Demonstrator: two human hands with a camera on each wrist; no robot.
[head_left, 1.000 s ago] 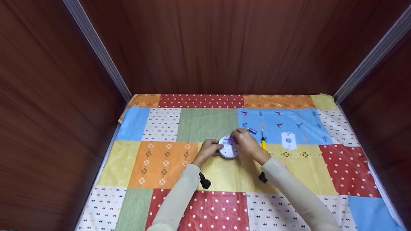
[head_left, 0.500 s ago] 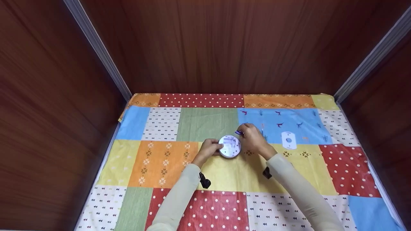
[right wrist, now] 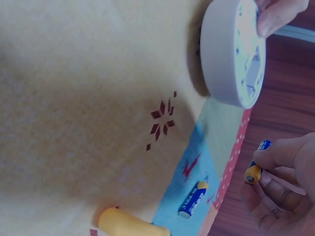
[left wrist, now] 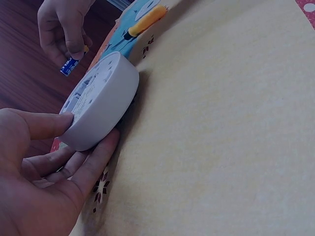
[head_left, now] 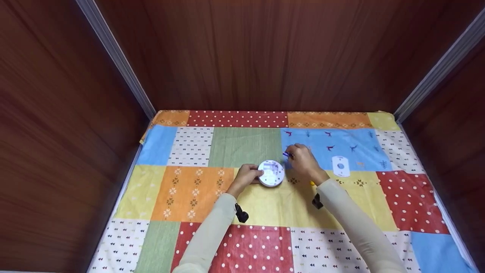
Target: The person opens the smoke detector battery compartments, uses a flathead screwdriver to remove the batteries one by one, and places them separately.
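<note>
Left hand [head_left: 246,175] pinches the round case [head_left: 271,173] by its left edge, likely steadying it slots-up over the table [head_left: 265,208]. Right hand [head_left: 303,160], beyond and right of the case, grips a battery [left wrist: 69,66] (clear of the case). Second battery [right wrist: 193,200] and screwdriver [left wrist: 147,20] lie right of the case, presumably for easy reach.

Soft light, seemingly from overhead, lays a pale sheen on the patchwork cloth [head_left: 273,210] and faint shadow beside the right sleeve [head_left: 352,223]; the wooden walls [head_left: 246,57] sit dim. Print on the white disc [head_left: 270,174] blurs; wrist views look cooler, greyer.
</note>
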